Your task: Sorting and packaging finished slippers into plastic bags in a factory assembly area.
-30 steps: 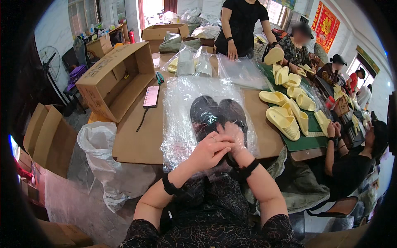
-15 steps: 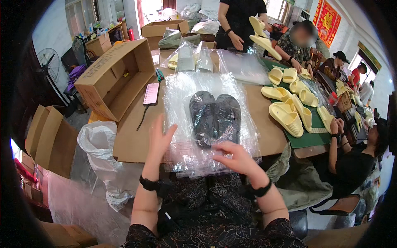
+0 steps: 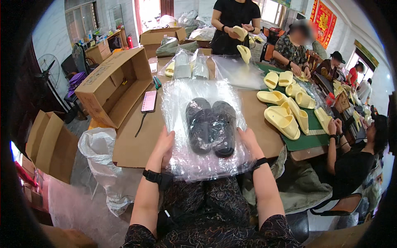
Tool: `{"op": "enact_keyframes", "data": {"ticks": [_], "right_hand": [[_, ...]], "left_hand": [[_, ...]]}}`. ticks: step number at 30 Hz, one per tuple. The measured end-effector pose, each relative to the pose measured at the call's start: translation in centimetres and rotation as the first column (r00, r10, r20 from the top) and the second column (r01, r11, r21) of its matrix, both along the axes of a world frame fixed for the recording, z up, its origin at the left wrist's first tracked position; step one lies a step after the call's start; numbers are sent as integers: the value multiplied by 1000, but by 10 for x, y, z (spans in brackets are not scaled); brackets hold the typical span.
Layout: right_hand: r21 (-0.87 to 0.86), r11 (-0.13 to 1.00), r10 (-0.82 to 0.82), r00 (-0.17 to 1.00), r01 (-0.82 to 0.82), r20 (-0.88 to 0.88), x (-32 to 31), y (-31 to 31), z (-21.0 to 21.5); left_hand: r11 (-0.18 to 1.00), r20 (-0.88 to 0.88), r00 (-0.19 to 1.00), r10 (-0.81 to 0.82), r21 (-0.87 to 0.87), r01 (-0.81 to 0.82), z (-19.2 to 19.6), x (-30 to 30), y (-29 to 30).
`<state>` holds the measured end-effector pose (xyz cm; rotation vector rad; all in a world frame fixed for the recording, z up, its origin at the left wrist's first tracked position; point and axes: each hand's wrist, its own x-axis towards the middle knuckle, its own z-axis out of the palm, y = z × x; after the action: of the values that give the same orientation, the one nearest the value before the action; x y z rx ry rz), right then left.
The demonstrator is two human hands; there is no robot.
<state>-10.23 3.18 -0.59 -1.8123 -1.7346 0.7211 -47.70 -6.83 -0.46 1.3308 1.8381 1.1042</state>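
Note:
A pair of black slippers (image 3: 199, 129) lies side by side inside a clear plastic bag (image 3: 175, 111), in front of me at the near side of the table. My left hand (image 3: 164, 145) grips the bag's left edge, thumb on top and fingers partly hidden beneath. On the opposite edge my right hand (image 3: 249, 141) holds the bag in the same way. More flat clear plastic lies under and around the bag, and I cannot make out how many layers there are. Beyond it, grey slippers (image 3: 182, 68) sit in clear plastic.
An open cardboard box (image 3: 105, 62) and a phone (image 3: 149, 101) with a cord are at the left. Yellow slippers (image 3: 283, 120) cover a green mat (image 3: 308, 142) at the right. A standing person (image 3: 237, 14) handles yellow slippers across the table; others work at the right.
Both hands have moved to the bag's side edges and taken hold; the right one has left the slippers' near end. The bagged slippers have shifted slightly toward me. The standing person's slippers have moved left.

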Motion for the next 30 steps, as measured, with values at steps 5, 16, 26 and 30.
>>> {"op": "enact_keyframes", "data": {"ticks": [5, 16, 26, 30], "right_hand": [[-110, 989, 71, 963, -103, -260, 8, -42, 24], [453, 884, -252, 931, 111, 263, 23, -120, 74], [374, 653, 468, 740, -658, 483, -74, -143, 88], [338, 612, 440, 664, -715, 605, -50, -157, 62]], "left_hand": [[997, 59, 996, -62, 60, 58, 14, 10, -43], [992, -418, 908, 31, 127, 25, 86, 19, -98], [801, -346, 820, -456, 242, 547, 48, 70, -2], [838, -297, 876, -379, 291, 461, 24, 67, -5]]}}
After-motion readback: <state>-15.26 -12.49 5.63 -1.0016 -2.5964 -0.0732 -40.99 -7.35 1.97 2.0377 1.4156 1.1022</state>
